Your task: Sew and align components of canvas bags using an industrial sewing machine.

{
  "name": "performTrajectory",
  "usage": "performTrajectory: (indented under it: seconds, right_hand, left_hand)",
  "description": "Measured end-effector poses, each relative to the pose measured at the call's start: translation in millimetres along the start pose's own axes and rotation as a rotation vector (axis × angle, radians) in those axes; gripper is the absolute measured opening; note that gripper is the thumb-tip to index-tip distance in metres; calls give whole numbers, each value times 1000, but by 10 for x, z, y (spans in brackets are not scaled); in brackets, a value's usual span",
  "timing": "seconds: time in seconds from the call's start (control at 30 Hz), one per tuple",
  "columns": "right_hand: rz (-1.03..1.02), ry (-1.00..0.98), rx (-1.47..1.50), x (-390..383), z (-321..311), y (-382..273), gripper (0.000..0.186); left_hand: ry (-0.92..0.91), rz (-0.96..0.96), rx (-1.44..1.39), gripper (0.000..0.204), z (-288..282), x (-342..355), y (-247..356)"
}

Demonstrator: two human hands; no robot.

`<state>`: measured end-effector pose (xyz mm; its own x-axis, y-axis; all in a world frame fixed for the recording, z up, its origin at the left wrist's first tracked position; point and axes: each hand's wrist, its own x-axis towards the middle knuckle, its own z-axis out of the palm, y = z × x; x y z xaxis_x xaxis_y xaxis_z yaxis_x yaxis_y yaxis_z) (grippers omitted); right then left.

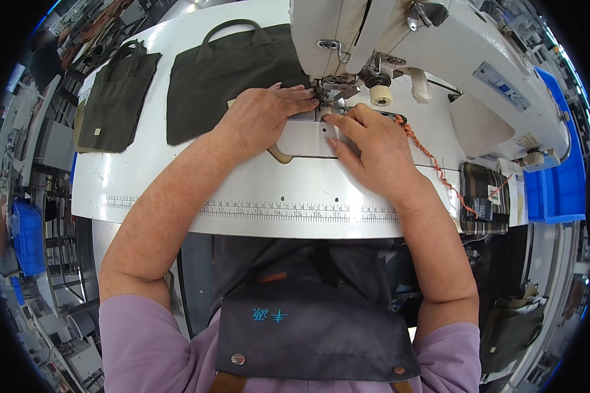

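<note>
My left hand [259, 118] lies with outstretched fingers at the presser foot [322, 92] of a white sewing machine [504, 59], touching the near right part of a dark olive fabric bag [203, 85] with handles. Right of it, my right hand [370, 147] rests on the metal plate [295, 141], index finger bent beside the needle area and thumb apart below it; nothing shows between them. What lies under the fingertips of either hand is partly hidden. A braided orange cord [432, 160] runs from near my right hand down the tabletop.
A smaller olive bag [111, 105] lies at the left of the white table [131, 177], which has a ruler strip along its front. A plaid item [485, 223] is at the right edge, beside a blue bin [553, 196]. Another blue bin [28, 236] stands left; a person [43, 49] is at the far left.
</note>
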<state>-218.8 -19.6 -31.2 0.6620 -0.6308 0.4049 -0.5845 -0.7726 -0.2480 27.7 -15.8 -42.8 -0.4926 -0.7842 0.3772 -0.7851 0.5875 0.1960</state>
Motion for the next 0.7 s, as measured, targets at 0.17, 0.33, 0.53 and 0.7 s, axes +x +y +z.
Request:
performTrajectory:
  seconds: [0.17,0.33,0.53,0.7]
  right_hand:
    - [-12,30,-4,8,0,-24,34]
    - [-9,-18,-63,10,12,-30,38]
    - [-18,-3,-71,30,17,-47,39]
    - [6,-9,-74,26,10,-13,40]
  left_hand:
    - [3,-72,252,47,50,-162,489]
    - [-252,-194,283,47,-280,7,720]
    - [-84,114,-67,48,-148,-189,106]
    - [-137,27,-147,52,-145,-135,137]
